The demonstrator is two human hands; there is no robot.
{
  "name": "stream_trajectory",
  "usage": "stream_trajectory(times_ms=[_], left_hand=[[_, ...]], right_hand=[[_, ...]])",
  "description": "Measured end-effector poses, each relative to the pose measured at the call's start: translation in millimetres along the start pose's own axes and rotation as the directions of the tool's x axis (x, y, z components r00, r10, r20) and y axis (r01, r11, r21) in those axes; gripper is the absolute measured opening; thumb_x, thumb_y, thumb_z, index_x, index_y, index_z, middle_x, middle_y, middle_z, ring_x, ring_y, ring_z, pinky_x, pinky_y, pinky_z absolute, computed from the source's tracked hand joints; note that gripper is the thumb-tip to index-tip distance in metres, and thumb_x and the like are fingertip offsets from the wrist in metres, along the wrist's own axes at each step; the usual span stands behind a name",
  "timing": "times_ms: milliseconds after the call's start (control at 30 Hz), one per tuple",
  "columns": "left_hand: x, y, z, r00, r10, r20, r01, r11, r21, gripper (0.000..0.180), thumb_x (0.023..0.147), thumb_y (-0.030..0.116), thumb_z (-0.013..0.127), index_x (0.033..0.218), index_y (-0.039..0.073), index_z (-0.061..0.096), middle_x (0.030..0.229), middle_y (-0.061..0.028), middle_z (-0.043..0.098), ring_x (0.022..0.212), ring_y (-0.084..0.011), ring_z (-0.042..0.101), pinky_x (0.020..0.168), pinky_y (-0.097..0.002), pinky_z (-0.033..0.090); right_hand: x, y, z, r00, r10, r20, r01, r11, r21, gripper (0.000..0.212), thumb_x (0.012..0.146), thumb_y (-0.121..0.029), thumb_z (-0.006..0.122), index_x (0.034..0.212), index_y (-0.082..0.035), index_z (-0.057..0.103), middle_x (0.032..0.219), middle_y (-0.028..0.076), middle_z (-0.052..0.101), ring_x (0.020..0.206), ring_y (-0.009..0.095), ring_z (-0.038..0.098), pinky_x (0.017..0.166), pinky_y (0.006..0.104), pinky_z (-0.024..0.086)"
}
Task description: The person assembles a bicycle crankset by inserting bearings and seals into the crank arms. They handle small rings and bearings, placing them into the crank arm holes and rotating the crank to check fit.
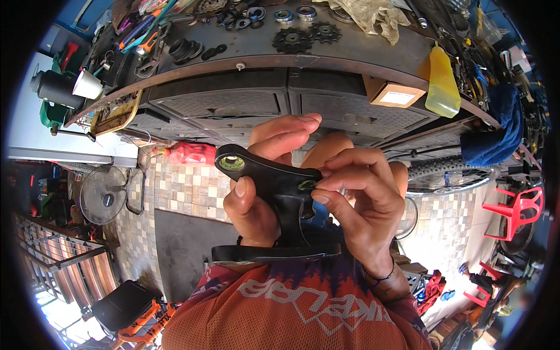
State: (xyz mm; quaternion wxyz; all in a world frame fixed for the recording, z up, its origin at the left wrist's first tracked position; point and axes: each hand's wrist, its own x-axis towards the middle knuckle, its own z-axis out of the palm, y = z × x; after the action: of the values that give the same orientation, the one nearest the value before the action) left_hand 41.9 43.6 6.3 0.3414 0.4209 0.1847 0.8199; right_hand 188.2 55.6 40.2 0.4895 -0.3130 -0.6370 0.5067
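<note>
A black bicycle suspension rocker link (265, 185) is held up in front of my chest, its wide flat arm lowest. My left hand (251, 213) is closed around it, thumb on the near face and fingers behind. Greenish grease or lining rings the open pivot hole (232, 163) at its upper left end. At the opposite end, my right hand (367, 201) has thumb and index finger pinched together against a smaller green-rimmed hole (306, 185). Whether a small part sits between those fingertips is hidden.
Across the far side runs a metal workbench (245, 41) with chainring-like cogs (293, 38), bearings (284, 16) and tools. A yellow bottle (443, 81) and a small cardboard box (394, 93) are at its edge. A fan (103, 194) stands left, a red chair (516, 211) right.
</note>
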Motion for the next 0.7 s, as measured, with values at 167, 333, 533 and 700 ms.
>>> stream_trajectory(times_ms=[167,333,533,700], left_hand=[[-1,-1,-1,1.000,0.002,0.002,-0.002,1.000,-0.001,0.075,0.106,0.059,0.037,0.129,-0.005,0.071,0.134,-0.0239,0.063,0.135,-0.0396,0.057,0.120,-0.0532,0.038],[-2,1,1,1.000,-0.003,0.000,0.003,1.000,-0.005,0.075,0.106,0.058,0.037,0.130,-0.004,0.070,0.133,-0.0236,0.063,0.134,-0.0404,0.057,0.120,-0.0540,0.038],[-3,-2,3,1.000,0.010,0.001,-0.010,0.999,-0.038,0.075,0.106,0.058,0.036,0.130,-0.004,0.070,0.133,-0.0232,0.063,0.134,-0.0413,0.057,0.120,-0.0553,0.038],[-3,-2,1,1.000,0.014,-0.006,-0.014,1.000,-0.026,0.074,0.106,0.058,0.036,0.129,-0.004,0.071,0.132,-0.0230,0.063,0.133,-0.0419,0.058,0.120,-0.0560,0.039]], right_hand=[[0,1,-1,0.999,-0.032,0.014,0.032,0.999,-0.039,0.023,0.077,0.004,0.088,0.097,-0.004,0.080,0.112,0.009,0.070,0.099,0.022,0.065,0.082,0.0343,0.054],[7,-6,-4,0.978,-0.192,0.082,0.207,0.946,-0.248,0.023,0.077,0.005,0.088,0.096,-0.004,0.080,0.110,0.010,0.069,0.098,0.023,0.065,0.079,0.0341,0.055],[6,4,0,0.968,-0.249,0.025,0.248,0.940,-0.236,0.029,0.078,0.009,0.088,0.103,-0.002,0.077,0.108,0.009,0.067,0.097,0.019,0.070,0.082,0.0300,0.057],[2,14,11,0.996,0.042,-0.084,-0.028,0.987,0.161,0.027,0.083,0.004,0.088,0.106,-0.001,0.076,0.102,0.007,0.071,0.092,0.014,0.071,0.081,0.0273,0.058]])
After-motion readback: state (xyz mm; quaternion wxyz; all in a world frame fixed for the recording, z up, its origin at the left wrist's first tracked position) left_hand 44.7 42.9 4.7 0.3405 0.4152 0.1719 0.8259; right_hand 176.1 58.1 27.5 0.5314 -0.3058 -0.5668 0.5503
